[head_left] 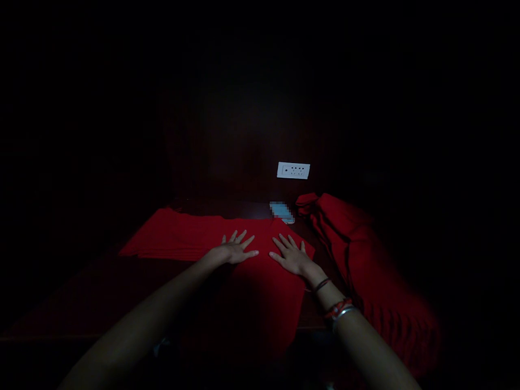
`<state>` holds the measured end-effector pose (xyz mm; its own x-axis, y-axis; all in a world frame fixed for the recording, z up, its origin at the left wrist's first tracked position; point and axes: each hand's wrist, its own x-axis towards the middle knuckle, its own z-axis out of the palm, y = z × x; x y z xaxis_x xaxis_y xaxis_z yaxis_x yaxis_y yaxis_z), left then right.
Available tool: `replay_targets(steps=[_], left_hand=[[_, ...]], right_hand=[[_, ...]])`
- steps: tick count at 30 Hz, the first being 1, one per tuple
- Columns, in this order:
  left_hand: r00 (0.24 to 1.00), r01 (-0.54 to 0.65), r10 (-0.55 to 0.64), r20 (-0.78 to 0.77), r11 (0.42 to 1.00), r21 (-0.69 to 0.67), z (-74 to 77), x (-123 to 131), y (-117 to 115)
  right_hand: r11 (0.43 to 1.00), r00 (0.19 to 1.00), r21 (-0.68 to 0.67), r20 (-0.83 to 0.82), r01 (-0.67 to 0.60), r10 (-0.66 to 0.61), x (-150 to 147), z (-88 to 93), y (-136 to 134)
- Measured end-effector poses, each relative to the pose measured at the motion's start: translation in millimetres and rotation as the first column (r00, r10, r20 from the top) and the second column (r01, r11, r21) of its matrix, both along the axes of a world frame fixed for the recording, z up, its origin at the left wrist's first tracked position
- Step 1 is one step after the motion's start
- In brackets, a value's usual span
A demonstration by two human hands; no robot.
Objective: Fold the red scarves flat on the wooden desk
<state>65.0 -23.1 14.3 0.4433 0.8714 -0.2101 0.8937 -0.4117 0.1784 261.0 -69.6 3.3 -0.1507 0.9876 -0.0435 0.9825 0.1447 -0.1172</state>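
A flat red cloth (264, 292) lies on the dark table, its near part hanging over the front edge and another part reaching left in stacked layers. My left hand (236, 249) rests palm down on it with the fingers spread. To the right, my right hand (290, 255) also presses flat on the cloth, fingers apart, with bracelets on that wrist. The two thumbs point toward each other with a small gap of cloth between them. Neither hand grips anything.
A phone (281, 212) with a blurred screen lies just behind the cloth. Along the right side runs a heap of red fabric (365, 260) with bunched folds. A white socket plate (293, 170) is on the dark wall behind. The table's front edge (49, 338) shows faintly.
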Motion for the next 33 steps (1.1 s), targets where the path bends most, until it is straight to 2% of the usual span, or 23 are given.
replay_targets(steps=[3,4,8,11,13,15,17,20,22,25,28,30,33], left_hand=[[0.997,-0.075,0.075,0.004,0.993,0.092,2.0,-4,4],[0.993,-0.118,0.118,-0.001,0.987,0.108,2.2,-5,5],[0.972,-0.221,0.223,-0.070,0.974,0.047,-0.4,-8,8],[0.971,-0.216,0.219,-0.099,0.976,0.033,-1.3,-9,9],[0.971,-0.212,0.219,-0.098,0.974,0.084,0.2,-8,9],[0.975,-0.201,0.215,-0.057,0.961,0.191,2.3,-6,6],[0.988,-0.151,0.157,-0.004,0.955,0.256,3.0,-3,2],[0.998,-0.059,0.060,-0.004,0.990,0.131,-0.2,3,-6],[0.998,-0.055,0.056,-0.032,0.998,0.036,-3.3,6,-9],[0.997,-0.055,0.057,-0.045,0.998,0.029,-5.0,6,-8],[0.997,-0.061,0.064,-0.044,0.996,0.069,-3.8,3,-4],[0.994,-0.097,0.101,-0.049,0.992,0.082,-3.4,2,-1],[0.989,-0.128,0.131,-0.067,0.991,0.045,-5.2,-1,3]], right_hand=[[0.986,1.000,0.166,-0.006,0.019,-0.019,-1,2.2,-2],[0.985,1.000,0.172,-0.009,0.031,-0.030,-1,1.4,-1],[0.996,0.997,-0.038,-0.009,0.075,-0.075,1,-7.1,3],[0.995,0.997,-0.061,0.000,0.076,-0.076,2,-9.2,5],[0.998,0.997,0.009,-0.017,0.069,-0.069,1,-6.0,3],[0.989,0.998,0.145,-0.047,0.042,-0.035,-1,-1.8,0],[0.978,0.998,0.207,-0.058,-0.014,0.027,-3,0.5,-1],[0.995,0.995,0.035,-0.035,-0.090,0.091,-5,-1.2,-2],[0.994,0.995,-0.056,-0.024,-0.096,0.095,-5,-3.0,0],[0.997,0.995,-0.003,-0.051,-0.082,0.081,-1,-2.8,1],[0.993,0.998,0.112,-0.064,0.027,-0.020,7,-2.3,4],[0.992,0.995,0.077,-0.041,0.096,-0.093,13,-4.3,6],[0.993,0.994,-0.033,0.006,0.113,-0.113,19,-6.9,9]])
